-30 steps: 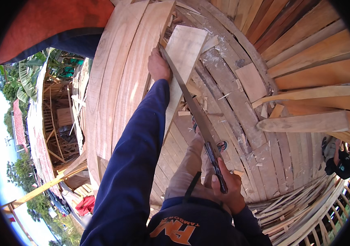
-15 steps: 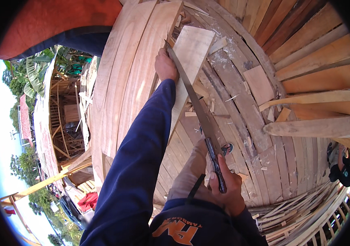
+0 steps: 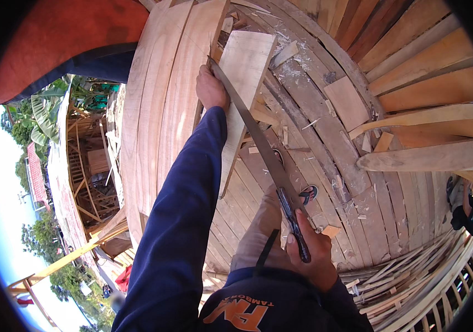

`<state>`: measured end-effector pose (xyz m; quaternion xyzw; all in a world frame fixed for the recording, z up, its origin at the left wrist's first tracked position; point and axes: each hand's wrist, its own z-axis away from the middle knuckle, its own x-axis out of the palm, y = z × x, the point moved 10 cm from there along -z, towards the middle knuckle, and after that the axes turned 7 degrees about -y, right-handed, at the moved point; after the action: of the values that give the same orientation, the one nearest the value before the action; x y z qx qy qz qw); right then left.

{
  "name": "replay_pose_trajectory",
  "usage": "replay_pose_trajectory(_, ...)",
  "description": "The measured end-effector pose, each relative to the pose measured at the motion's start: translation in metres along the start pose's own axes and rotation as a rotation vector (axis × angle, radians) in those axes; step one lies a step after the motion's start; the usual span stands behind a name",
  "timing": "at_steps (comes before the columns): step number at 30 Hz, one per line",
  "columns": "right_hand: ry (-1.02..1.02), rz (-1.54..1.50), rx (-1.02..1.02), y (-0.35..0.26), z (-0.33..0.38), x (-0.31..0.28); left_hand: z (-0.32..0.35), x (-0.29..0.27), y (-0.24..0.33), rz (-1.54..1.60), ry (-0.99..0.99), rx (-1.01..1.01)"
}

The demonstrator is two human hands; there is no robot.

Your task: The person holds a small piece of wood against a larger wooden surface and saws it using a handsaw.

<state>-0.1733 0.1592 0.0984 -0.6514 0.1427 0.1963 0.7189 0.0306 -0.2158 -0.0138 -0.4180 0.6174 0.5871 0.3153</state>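
My right hand (image 3: 313, 248) is wrapped round the dark handle of a handsaw (image 3: 256, 135), low in the view in front of my body. The long blade slants up and away to the left, crossing a pale loose plank (image 3: 247, 58). Beside the blade's far end, my left hand (image 3: 212, 88) is closed at the plank's left edge; its fingertips are partly hidden. The plank lies tilted against wide curved boards (image 3: 184, 83) on the left. Whether the teeth are in a cut cannot be seen.
Wood chips and offcuts lie on the plank floor (image 3: 325, 182), where a sandalled foot (image 3: 308, 193) shows. Upright ribs (image 3: 435, 83) line the right side. Thin strips (image 3: 402, 288) are piled at lower right, near another person (image 3: 471, 216). Orange and dark cloth (image 3: 70, 44) fills the upper left.
The view has shifted, so the plank and boards appear farther left. The saw seems drawn back slightly toward me along the plank. Both hands keep their hold.
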Motion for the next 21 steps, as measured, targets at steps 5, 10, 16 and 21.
replay_pose_trajectory(5,0.004,-0.068,0.030,0.005,0.004,-0.001,-0.002,0.003,-0.006,0.029,-0.007,-0.005)
replay_pose_trajectory(10,0.029,-0.106,0.030,0.006,-0.007,-0.002,-0.003,0.005,-0.005,0.031,0.001,0.011)
replay_pose_trajectory(16,0.005,-0.130,0.029,0.004,-0.001,-0.004,-0.003,0.003,-0.007,0.029,0.012,0.034)
replay_pose_trajectory(21,0.058,-0.217,0.022,-0.004,-0.024,-0.007,0.001,0.003,-0.001,0.021,-0.002,0.021)
